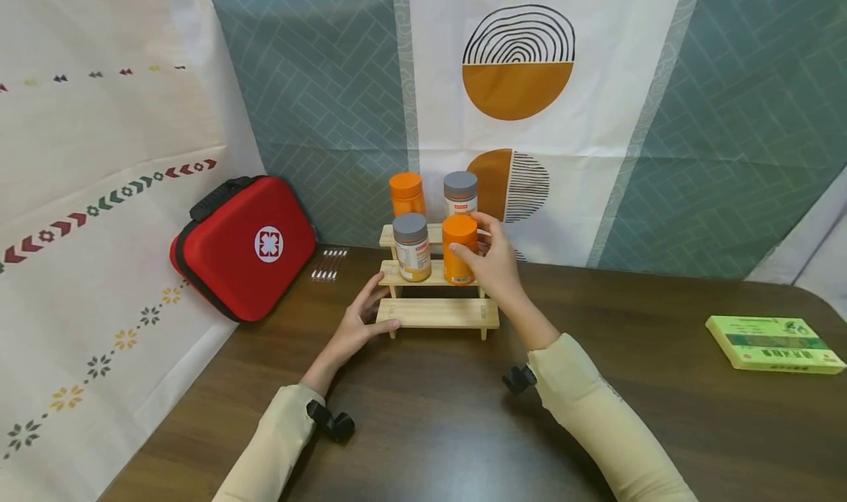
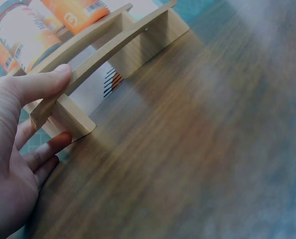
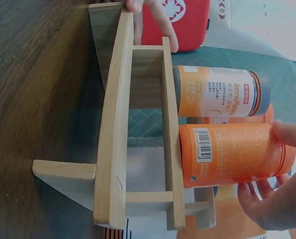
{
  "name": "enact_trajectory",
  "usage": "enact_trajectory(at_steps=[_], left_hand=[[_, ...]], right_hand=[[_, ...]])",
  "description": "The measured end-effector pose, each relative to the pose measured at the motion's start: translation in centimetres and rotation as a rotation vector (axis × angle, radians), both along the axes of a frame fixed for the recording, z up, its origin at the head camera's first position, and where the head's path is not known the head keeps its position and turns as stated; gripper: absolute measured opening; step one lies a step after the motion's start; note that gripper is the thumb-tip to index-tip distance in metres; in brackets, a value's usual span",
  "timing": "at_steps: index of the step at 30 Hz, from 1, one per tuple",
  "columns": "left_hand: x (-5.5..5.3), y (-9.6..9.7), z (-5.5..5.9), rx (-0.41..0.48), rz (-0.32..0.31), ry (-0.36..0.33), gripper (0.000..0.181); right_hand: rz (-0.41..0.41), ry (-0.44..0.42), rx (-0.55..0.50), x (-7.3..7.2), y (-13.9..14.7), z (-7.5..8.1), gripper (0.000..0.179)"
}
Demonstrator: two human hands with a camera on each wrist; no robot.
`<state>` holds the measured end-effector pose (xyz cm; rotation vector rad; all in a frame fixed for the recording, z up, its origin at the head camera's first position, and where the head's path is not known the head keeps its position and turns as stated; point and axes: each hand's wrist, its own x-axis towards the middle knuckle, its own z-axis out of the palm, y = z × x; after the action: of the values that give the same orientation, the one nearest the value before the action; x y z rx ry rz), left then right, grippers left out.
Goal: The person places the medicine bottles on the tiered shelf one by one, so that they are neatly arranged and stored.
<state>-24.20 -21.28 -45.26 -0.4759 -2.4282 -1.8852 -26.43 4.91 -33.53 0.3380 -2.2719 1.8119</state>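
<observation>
A small three-tier wooden display stand (image 1: 437, 313) is on the brown table. My right hand (image 1: 496, 263) holds an orange bottle (image 1: 458, 258) near its cap, thumb on one side and fingers on the other; the bottle is upright on the middle tier. Beside it on that tier is a grey-lidded bottle (image 1: 414, 258) with a white and orange label. On the top tier, partly hidden, are another orange bottle (image 1: 406, 187) and another grey-lidded bottle (image 1: 460, 186). My left hand (image 1: 354, 329) grips the stand's left end, its thumb (image 2: 58, 79) against the lowest tier.
A red first-aid case (image 1: 248, 248) leans against the cloth wall on the left. Small packaged swabs (image 1: 329, 264) lie between it and the stand. At the table's right side is a yellow-green box (image 1: 774, 344). A patterned cloth (image 1: 317, 105) hangs behind the stand.
</observation>
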Motion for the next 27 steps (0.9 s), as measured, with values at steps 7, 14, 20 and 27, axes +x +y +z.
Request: enact_trajectory(at_steps=[7,14,20,27], left_hand=[[0.0,-0.1,-0.1,0.005,0.012,-0.014,0.093],[0.1,0.3,-0.2,0.008,0.01,-0.022,0.093],[-0.3,0.0,0.2,0.002,-0.014,0.029,0.09],[0.1,-3.7,3.5,-0.119,0.081,0.048,0.075]], right_hand=[[-0.019,0.01,0.005,-0.1,-0.5,-0.1,0.059],[-0.008,0.014,0.014,-0.1,-0.2,-0.3,0.061],[0.034,-0.01,0.064,0.0,1.5,-0.6,0.071],[0.047,-0.058,0.239,-0.8,6.6,-1.6,0.073]])
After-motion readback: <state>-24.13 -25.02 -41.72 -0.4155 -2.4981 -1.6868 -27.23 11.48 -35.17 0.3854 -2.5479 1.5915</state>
